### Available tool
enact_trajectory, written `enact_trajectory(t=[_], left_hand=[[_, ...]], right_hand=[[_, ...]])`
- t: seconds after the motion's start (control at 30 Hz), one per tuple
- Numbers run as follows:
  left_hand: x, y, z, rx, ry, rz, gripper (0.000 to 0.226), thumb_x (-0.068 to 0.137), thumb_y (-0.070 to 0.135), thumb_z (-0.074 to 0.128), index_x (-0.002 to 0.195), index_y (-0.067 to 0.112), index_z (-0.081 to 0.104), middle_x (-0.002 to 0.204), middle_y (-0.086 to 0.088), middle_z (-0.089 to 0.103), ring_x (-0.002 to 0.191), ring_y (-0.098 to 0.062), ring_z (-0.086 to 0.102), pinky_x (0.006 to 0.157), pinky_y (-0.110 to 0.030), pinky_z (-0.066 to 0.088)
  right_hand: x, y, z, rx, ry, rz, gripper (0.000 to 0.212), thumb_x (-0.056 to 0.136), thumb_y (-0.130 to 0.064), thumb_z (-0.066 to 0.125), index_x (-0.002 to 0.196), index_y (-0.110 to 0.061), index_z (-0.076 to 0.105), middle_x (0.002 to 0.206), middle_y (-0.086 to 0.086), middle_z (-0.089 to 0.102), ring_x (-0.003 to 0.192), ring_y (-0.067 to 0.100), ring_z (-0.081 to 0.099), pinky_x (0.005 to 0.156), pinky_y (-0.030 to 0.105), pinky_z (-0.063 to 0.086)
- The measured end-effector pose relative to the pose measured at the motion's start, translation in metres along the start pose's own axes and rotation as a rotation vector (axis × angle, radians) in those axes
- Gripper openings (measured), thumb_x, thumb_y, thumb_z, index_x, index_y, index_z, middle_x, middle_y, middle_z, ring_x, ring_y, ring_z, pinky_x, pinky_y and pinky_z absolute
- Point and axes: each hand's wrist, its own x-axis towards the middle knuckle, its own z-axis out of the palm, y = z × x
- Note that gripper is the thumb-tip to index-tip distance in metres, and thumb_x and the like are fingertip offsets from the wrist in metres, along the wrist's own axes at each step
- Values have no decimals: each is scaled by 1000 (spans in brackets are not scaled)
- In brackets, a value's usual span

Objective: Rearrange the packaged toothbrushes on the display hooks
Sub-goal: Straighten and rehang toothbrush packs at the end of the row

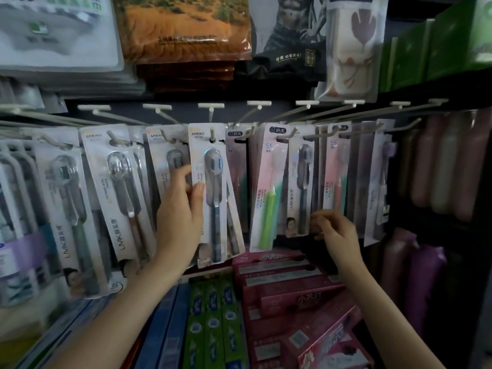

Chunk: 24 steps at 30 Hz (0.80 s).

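Head view shows me the hook rail [239,107] across the whole width, with toothbrush packs hanging in rows from most hooks. I judge the task is in the middle: many packs hang in order on the left, but near the centre they are mixed, grey "Spring" packs beside pink ones, and several hooks at the top right look bare at their front ends. So sorting is left to do, I think.

My left hand [181,209] holds the grey pack [213,193] by its left edge, thumb on the front and fingers behind; the pack hangs on its hook [212,133], a little tilted. My right hand [332,230] is lower, at the bottom of the dark-brush pack [299,187]. Its fingers are curled near the card edge, but I cannot tell if they really pinch it.

Behind each front pack I cannot count how many more hang. The far left and the right side are blurred and dark. Small print is not readable.
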Motion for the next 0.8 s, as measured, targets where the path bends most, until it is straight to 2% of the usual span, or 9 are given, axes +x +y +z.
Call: enact_trajectory(t=[0.13, 0.23, 0.3, 0.4, 0.47, 0.53, 0.63, 0.73, 0.8], left_hand=[[-4, 4, 1, -31, -17, -6, 30, 96, 19, 43, 125, 11, 43, 75, 8, 47, 61, -7, 47, 53, -11, 38], [-19, -4, -7, -2, -92, 4, 30, 94, 18, 45, 123, 13, 47, 78, 12, 50, 64, -5, 51, 57, -11, 40], [-36, -16, -18, 67, -140, 23, 29, 91, 17, 49, 119, 14, 51, 78, 15, 50, 66, -1, 53, 55, -11, 40], [-52, -32, -35, 149, -137, 9, 28, 87, 17, 52, 114, 10, 53, 81, 11, 54, 64, 2, 49, 57, -8, 33], [-51, -37, -42, 145, -120, -13, 30, 88, 19, 51, 115, 9, 53, 87, 6, 57, 68, -3, 51, 58, -11, 35], [-47, -37, -45, 121, -135, -5, 32, 89, 19, 50, 119, 9, 51, 93, 5, 59, 72, -4, 53, 61, -14, 38], [-40, -28, -45, 41, -187, -30, 41, 89, 29, 43, 127, 14, 46, 106, 9, 55, 88, -4, 55, 77, -21, 44], [-34, -19, -41, -56, -232, -81, 46, 84, 40, 44, 127, 24, 43, 105, 26, 47, 89, 20, 48, 77, -2, 38], [-29, -19, -37, -68, -267, -93, 44, 83, 38, 51, 125, 25, 44, 103, 29, 46, 84, 24, 47, 71, 1, 38]], right_hand=[[-16, -8, 15, -26, -127, -16, 11, 91, -10, 54, 86, -16, 61, 77, 4, 62, 74, 22, 59, 71, 43, 52], [-25, -26, 28, -25, -181, -107, 5, 90, -16, 58, 92, -13, 60, 81, 5, 62, 74, 13, 58, 67, 25, 49], [-27, -41, 36, -35, -132, -198, 9, 88, -17, 60, 96, -14, 59, 88, 3, 61, 77, 11, 57, 66, 18, 46], [-31, -63, 45, -89, 84, -348, 14, 87, -15, 61, 99, -16, 53, 99, 2, 52, 79, 11, 54, 67, 19, 45], [-34, -74, 52, -67, 145, -417, 15, 87, -15, 61, 99, -15, 52, 101, 1, 48, 80, 8, 52, 70, 20, 46], [-40, -80, 63, -32, 23, -454, 22, 87, -23, 60, 106, -15, 52, 104, -1, 48, 88, 8, 54, 77, 18, 46], [-50, -78, 84, -132, -297, -373, 56, 86, -39, 61, 133, -17, 39, 128, -7, 46, 117, 4, 44, 98, 18, 37], [-62, -67, 108, -133, -497, -262, 75, 84, -43, 61, 144, -16, 23, 140, -6, 38, 128, 7, 39, 107, 27, 35], [-71, -62, 118, -123, -544, -246, 81, 82, -52, 56, 144, -14, 21, 142, 0, 41, 128, 13, 42, 105, 34, 40]])
